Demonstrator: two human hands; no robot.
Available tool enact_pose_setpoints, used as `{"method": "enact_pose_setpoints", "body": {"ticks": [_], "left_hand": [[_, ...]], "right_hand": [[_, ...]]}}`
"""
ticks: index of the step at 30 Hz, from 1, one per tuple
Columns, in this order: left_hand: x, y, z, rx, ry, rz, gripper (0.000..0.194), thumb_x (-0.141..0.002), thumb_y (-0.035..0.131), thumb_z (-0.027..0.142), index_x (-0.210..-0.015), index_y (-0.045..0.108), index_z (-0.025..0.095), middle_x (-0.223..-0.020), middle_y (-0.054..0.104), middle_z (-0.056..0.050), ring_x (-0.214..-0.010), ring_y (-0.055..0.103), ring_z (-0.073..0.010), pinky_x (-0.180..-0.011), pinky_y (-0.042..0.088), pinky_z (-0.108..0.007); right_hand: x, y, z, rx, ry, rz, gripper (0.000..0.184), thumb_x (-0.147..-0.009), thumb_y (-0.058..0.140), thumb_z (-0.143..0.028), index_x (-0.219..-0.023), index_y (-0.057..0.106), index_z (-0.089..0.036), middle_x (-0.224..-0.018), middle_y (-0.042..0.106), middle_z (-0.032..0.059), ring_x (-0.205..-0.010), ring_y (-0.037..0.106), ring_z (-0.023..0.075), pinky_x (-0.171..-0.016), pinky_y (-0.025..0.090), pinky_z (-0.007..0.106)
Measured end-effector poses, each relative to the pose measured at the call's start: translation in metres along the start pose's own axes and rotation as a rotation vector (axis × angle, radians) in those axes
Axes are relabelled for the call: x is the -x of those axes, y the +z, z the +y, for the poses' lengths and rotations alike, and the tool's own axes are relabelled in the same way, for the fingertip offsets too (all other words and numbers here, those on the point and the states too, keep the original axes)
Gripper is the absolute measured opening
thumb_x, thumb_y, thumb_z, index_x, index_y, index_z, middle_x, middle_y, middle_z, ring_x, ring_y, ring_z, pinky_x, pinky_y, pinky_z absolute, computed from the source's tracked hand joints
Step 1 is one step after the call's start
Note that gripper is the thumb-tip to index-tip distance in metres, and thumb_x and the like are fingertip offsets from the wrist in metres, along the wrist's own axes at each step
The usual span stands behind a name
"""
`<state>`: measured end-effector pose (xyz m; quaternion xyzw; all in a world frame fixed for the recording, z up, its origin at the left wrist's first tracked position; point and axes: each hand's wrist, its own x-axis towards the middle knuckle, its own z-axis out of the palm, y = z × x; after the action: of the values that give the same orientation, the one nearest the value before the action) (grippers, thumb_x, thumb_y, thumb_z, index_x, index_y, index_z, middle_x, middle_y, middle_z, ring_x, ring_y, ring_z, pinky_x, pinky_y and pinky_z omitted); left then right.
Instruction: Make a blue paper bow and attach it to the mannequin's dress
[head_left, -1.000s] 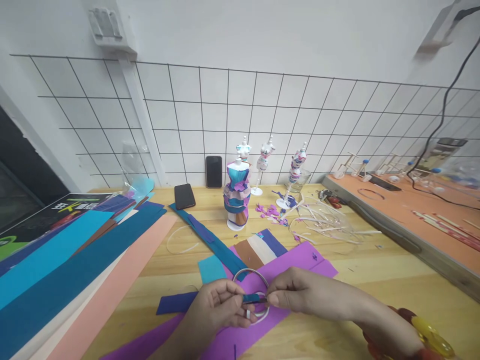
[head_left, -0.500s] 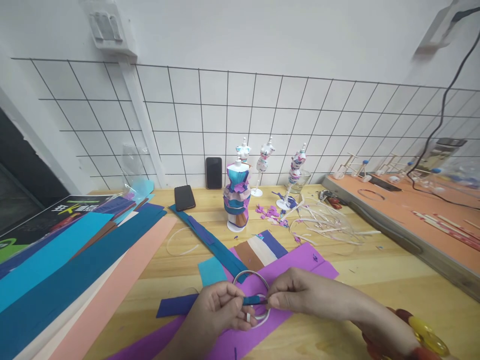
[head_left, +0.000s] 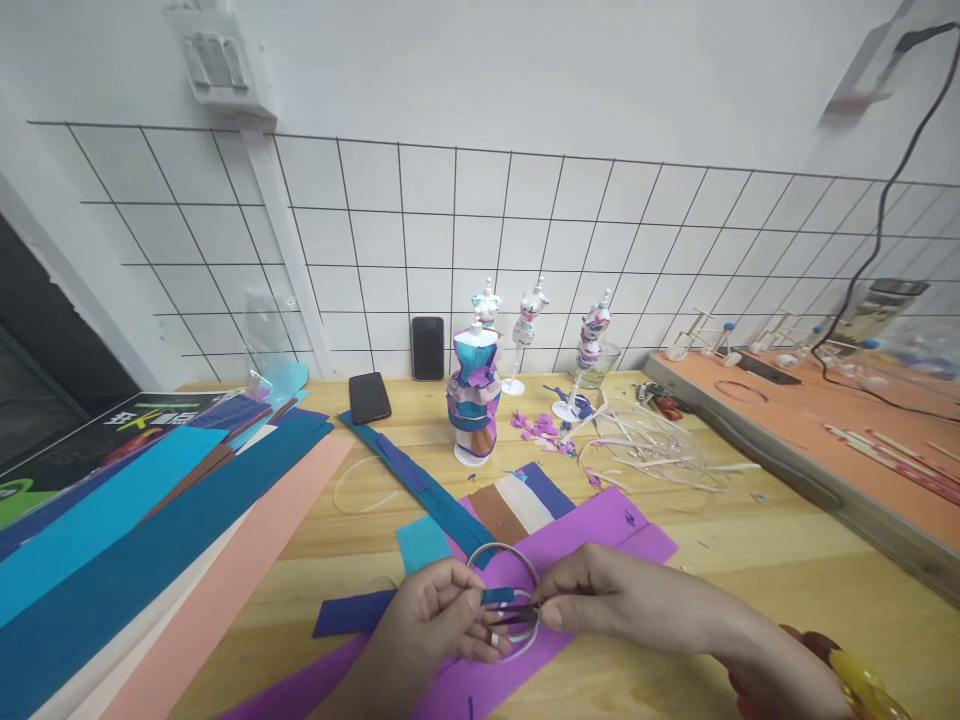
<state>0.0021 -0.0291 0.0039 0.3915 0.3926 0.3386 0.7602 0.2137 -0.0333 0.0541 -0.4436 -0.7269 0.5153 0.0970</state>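
My left hand (head_left: pixel 442 615) is closed, its fingertips pinching a small teal strip (head_left: pixel 498 595) that looks like folded or rolled crepe paper. Between the thumb and fingers of my right hand (head_left: pixel 581 600) is a dark tool with two thin prongs, seemingly tweezers (head_left: pixel 517 613). The prongs stand apart just below the teal strip and reach toward my left fingers. Behind and under both hands lies a pale ring of cord (head_left: pixel 501 546), resting on a purple paper sheet (head_left: pixel 615 515). Its lower part is partly hidden by my left hand.
A small mannequin (head_left: pixel 474 400) dressed in coloured paper stands ahead, with several slimmer mannequins (head_left: pixel 531 320) behind. Paper strips (head_left: pixel 180 530) fill the left side. Two phones (head_left: pixel 369 397) sit near the wall. Loose pale cord (head_left: pixel 645 445) and purple scraps (head_left: pixel 544 428) lie right of the mannequin.
The tweezers have come off the right end of the teal strip. Their prongs have spread and sit lower, nearer my left fingers. My hands have barely shifted.
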Motion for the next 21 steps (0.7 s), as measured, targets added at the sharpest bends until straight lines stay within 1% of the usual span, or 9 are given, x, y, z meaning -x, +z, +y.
{"method": "enact_pose_setpoints", "body": {"ticks": [2,4,6,8,9,10,13,18,21], "left_hand": [[-0.001,0.000,0.000,0.012,-0.005,0.005,0.042,-0.054,0.074,0.046,-0.070,0.051,0.014,-0.061,0.066,-0.004,-0.056,0.066,-0.0191,-0.055,0.051,-0.029],[-0.001,-0.002,0.000,0.027,0.001,0.008,0.041,-0.056,0.073,0.045,-0.072,0.051,0.015,-0.060,0.066,-0.003,-0.056,0.066,-0.0190,-0.055,0.051,-0.028],[-0.001,-0.003,0.000,0.039,0.008,0.001,0.038,-0.059,0.073,0.043,-0.073,0.050,0.016,-0.060,0.067,-0.004,-0.056,0.066,-0.0186,-0.055,0.050,-0.027],[-0.002,-0.005,0.000,0.044,0.004,-0.005,0.037,-0.060,0.072,0.042,-0.073,0.050,0.016,-0.061,0.068,-0.006,-0.056,0.066,-0.0184,-0.054,0.050,-0.026],[-0.003,-0.006,0.000,0.048,-0.002,-0.007,0.036,-0.061,0.072,0.042,-0.073,0.050,0.016,-0.062,0.068,-0.007,-0.057,0.066,-0.0184,-0.054,0.050,-0.026],[-0.003,-0.007,0.000,0.052,-0.009,-0.005,0.036,-0.061,0.072,0.042,-0.072,0.050,0.016,-0.062,0.069,-0.007,-0.056,0.066,-0.0185,-0.053,0.050,-0.025],[-0.005,-0.008,-0.001,0.073,-0.012,0.008,0.036,-0.061,0.072,0.041,-0.072,0.049,0.016,-0.061,0.069,-0.006,-0.052,0.065,-0.0166,-0.052,0.051,-0.025],[-0.003,-0.008,0.002,0.122,0.018,0.002,0.031,-0.066,0.070,0.036,-0.075,0.048,0.017,-0.063,0.069,-0.006,-0.053,0.064,-0.0143,-0.051,0.049,-0.022],[-0.002,-0.007,0.006,0.145,0.031,0.003,0.029,-0.066,0.070,0.034,-0.074,0.047,0.017,-0.064,0.069,-0.006,-0.054,0.065,-0.0146,-0.051,0.048,-0.021]], "right_hand": [[0.002,-0.001,0.001,0.003,-0.005,0.004,0.032,-0.084,0.048,-0.042,-0.080,0.064,-0.015,-0.063,0.041,-0.0046,-0.057,0.034,0.0082,-0.052,0.031,0.018],[0.006,-0.002,0.003,-0.020,-0.013,0.001,0.031,-0.083,0.050,-0.042,-0.084,0.065,-0.016,-0.066,0.048,-0.0035,-0.060,0.041,0.0091,-0.056,0.036,0.019],[0.009,-0.001,0.004,-0.068,-0.019,0.010,0.028,-0.076,0.060,-0.041,-0.091,0.065,-0.018,-0.077,0.059,-0.0014,-0.070,0.051,0.0120,-0.065,0.041,0.021],[0.011,0.003,0.006,-0.111,-0.018,0.046,0.035,-0.065,0.072,-0.036,-0.096,0.065,-0.020,-0.090,0.065,0.0004,-0.081,0.056,0.0157,-0.073,0.043,0.023],[0.011,0.006,0.006,-0.118,-0.025,0.069,0.038,-0.062,0.074,-0.032,-0.097,0.065,-0.021,-0.094,0.066,0.0008,-0.085,0.058,0.0169,-0.075,0.044,0.024],[0.009,0.011,0.007,-0.110,-0.038,0.093,0.036,-0.063,0.073,-0.028,-0.098,0.065,-0.022,-0.096,0.067,0.0009,-0.086,0.059,0.0173,-0.075,0.045,0.024],[0.001,0.026,0.007,-0.012,-0.129,0.140,0.026,-0.075,0.060,-0.018,-0.099,0.066,-0.024,-0.096,0.069,-0.0006,-0.083,0.062,0.0160,-0.073,0.046,0.023],[-0.009,0.042,0.008,0.233,-0.208,0.265,0.025,-0.073,0.053,-0.005,-0.085,0.068,-0.021,-0.080,0.071,-0.0021,-0.068,0.062,0.0128,-0.060,0.041,0.018],[-0.008,0.042,0.007,0.322,-0.247,0.312,0.029,-0.072,0.051,-0.003,-0.088,0.066,-0.021,-0.080,0.070,-0.0015,-0.067,0.061,0.0119,-0.060,0.039,0.018]]}}
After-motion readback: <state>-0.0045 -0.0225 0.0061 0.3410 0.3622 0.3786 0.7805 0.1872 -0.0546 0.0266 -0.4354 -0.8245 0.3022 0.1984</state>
